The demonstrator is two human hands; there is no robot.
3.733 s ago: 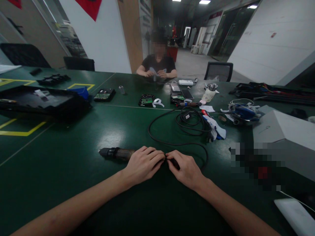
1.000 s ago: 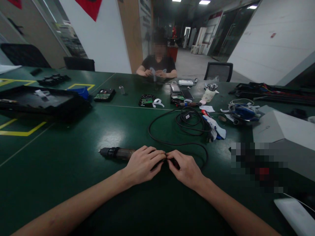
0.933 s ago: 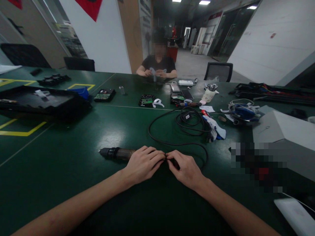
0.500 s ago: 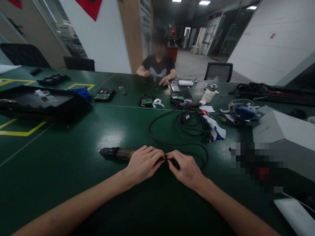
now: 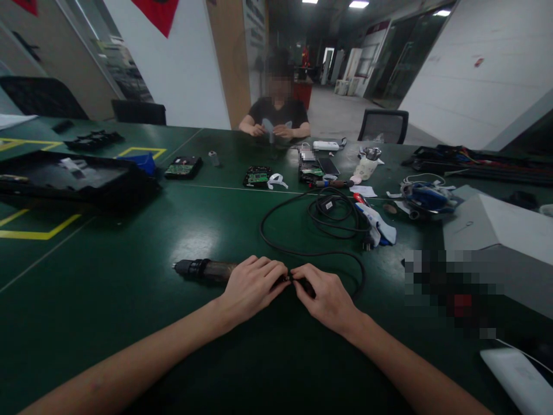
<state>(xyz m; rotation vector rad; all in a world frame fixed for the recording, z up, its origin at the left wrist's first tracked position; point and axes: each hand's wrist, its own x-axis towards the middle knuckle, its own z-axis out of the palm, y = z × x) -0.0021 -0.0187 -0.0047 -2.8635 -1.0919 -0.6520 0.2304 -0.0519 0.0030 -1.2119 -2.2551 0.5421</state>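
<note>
An electric screwdriver [image 5: 207, 270] lies sideways on the green table, its dark tip pointing left. My left hand [image 5: 254, 283] is wrapped over its rear end and hides much of the body. Just to the right, my right hand [image 5: 324, 293] pinches the end of a black cable [image 5: 309, 253], close to the screwdriver's rear end. Between the two sets of fingertips a small dark connector shows; whether it is plugged in I cannot make out. From my right hand the cable loops back to a coil with a plug.
Beyond the coil lie a blue-and-white glove [image 5: 378, 223], another handheld tool [image 5: 330, 184] and circuit boards [image 5: 258, 177]. A black tray [image 5: 78, 190] stands left, a white box [image 5: 496, 236] right. Across the table sits a person [image 5: 276, 115] with both hands raised near the chest.
My hands stay nearly in place, with a slightly wider gap at the connector between my fingertips. The person opposite has lifted a hand from the table and brought both hands together.
</note>
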